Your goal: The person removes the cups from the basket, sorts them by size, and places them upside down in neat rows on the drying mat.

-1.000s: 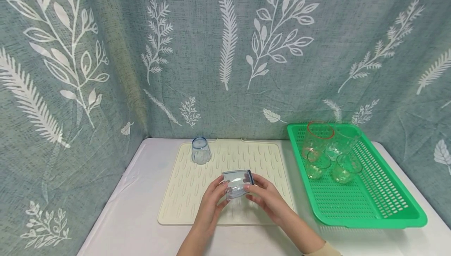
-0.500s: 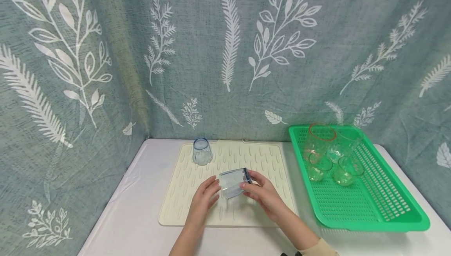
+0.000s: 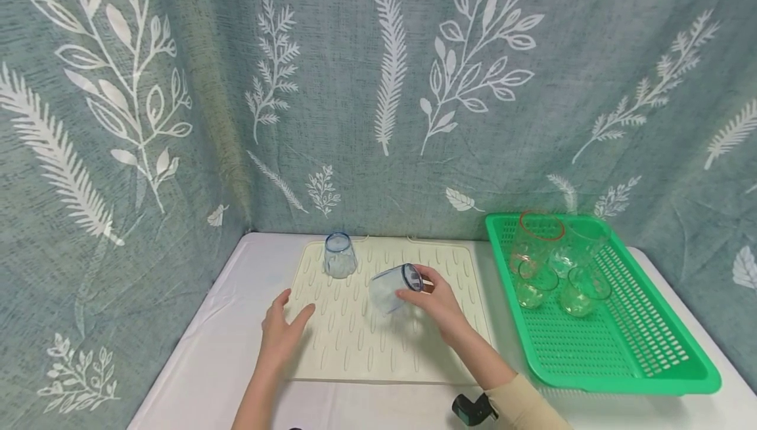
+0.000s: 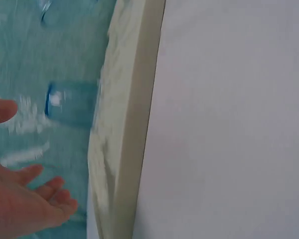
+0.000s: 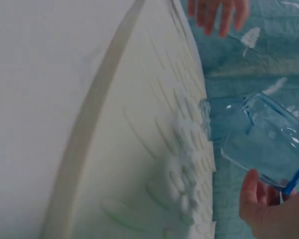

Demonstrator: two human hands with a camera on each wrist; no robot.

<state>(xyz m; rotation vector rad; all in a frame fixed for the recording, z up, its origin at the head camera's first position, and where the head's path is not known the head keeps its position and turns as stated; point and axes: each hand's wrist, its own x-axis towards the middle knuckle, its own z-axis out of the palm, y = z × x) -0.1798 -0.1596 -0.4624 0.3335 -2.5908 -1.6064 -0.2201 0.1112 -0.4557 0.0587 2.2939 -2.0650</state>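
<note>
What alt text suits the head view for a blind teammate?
The right grip holds a tilted, blue-ringed clear glass tumbler above a cream rectangular mat; the left grip holds nothing. A similar tumbler stands at the mat's back left; at right, a green rectangular plastic basket contains four clear glasses.

Left grip (image 3: 280,334) is spread; right grip (image 3: 437,301) pinches.

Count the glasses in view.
6: one bluish glass tumbler on the cream ribbed mat, a second bluish tumbler in the right hand, four in the green plastic basket: tall red-rimmed glass, tall clear glass, two short clear glasses.
</note>
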